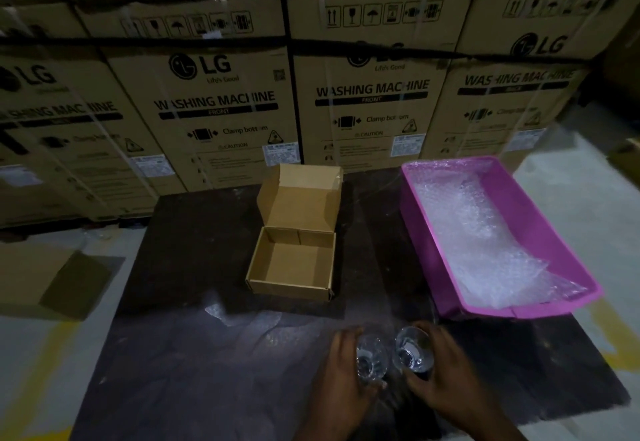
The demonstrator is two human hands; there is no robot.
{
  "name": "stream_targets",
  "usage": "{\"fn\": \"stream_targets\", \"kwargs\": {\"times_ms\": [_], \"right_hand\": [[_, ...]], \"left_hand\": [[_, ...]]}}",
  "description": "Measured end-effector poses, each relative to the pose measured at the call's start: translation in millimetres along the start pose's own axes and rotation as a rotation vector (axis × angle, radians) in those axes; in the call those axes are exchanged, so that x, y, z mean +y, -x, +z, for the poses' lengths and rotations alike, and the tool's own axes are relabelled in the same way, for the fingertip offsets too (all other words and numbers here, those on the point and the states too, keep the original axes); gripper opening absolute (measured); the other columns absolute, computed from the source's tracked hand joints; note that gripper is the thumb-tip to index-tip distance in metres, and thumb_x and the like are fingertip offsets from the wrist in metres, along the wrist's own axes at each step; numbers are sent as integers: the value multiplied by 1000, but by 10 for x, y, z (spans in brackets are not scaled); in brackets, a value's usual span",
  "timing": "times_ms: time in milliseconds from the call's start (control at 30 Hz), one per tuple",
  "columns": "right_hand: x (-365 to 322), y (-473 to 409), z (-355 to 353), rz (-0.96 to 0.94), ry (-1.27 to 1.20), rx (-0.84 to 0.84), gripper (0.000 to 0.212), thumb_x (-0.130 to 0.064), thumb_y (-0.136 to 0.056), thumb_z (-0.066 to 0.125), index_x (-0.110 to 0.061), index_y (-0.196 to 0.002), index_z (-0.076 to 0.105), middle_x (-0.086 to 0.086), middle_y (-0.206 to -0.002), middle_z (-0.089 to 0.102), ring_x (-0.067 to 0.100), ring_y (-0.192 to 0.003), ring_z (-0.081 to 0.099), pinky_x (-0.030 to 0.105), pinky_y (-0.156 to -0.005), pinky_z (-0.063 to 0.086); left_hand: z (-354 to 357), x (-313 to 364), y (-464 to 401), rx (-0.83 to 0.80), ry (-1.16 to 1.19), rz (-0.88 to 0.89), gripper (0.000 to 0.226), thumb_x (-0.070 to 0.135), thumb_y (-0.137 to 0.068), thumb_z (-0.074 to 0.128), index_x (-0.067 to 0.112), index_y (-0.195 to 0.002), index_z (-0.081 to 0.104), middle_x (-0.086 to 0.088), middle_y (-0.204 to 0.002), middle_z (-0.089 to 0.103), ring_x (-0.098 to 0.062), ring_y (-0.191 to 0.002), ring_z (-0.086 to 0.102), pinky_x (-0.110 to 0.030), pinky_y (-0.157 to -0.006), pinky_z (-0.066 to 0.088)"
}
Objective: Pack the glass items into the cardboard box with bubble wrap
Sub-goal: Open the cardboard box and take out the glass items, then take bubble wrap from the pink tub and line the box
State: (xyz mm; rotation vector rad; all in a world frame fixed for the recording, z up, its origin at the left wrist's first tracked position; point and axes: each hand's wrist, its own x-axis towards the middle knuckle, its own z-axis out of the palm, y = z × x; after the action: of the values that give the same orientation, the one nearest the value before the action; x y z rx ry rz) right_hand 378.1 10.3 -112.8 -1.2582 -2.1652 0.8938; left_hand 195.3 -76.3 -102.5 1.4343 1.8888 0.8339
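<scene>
Two small clear glasses stand side by side near the front of the dark table. My left hand (341, 368) grips the left glass (370, 359) and my right hand (446, 375) grips the right glass (414, 349). A sheet of bubble wrap (242, 316) lies flat on the table to the left of the glasses. Behind it, the small cardboard box (258, 269) sits with its lid folded back and nothing inside.
A pink plastic tray (540, 307) holding more bubble wrap (485, 233) stands at the right of the dark table (180, 354). Stacked washing machine cartons (221, 105) form a wall behind. A flat cardboard piece (45, 278) lies on the floor at the left.
</scene>
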Motion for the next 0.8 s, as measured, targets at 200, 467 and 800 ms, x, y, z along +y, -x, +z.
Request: {"fn": "stream_targets", "kwargs": {"times_ms": [200,467,800], "right_hand": [[30,7,-43,27,52,-43,84,-50,-57,77,-58,-129,34,-22,-124,51,-1,-112,56,26,-93,48],[-252,-5,-317,6,28,-58,86,-54,-58,67,-64,-133,25,-19,-134,44,-2,-117,47,15,-96,38],[-812,-1314,137,170,-132,-87,33,-13,-83,72,-6,-114,65,9,-103,70,15,-92,67,20,-82,50]], "left_hand": [[-43,-17,3,-17,7,-19,99,46,-58,83,40,-140,27,27,-135,29,8,-122,33,-7,-98,31],[-469,-48,44,246,109,-22,74,78,-58,68,41,-120,53,21,-115,56,7,-94,58,-12,-79,49],[-1494,-781,-801,669,-104,-235,33,14,-91,63,-1,-121,62,-17,-119,62,-31,-109,60,-33,-92,45]]}}
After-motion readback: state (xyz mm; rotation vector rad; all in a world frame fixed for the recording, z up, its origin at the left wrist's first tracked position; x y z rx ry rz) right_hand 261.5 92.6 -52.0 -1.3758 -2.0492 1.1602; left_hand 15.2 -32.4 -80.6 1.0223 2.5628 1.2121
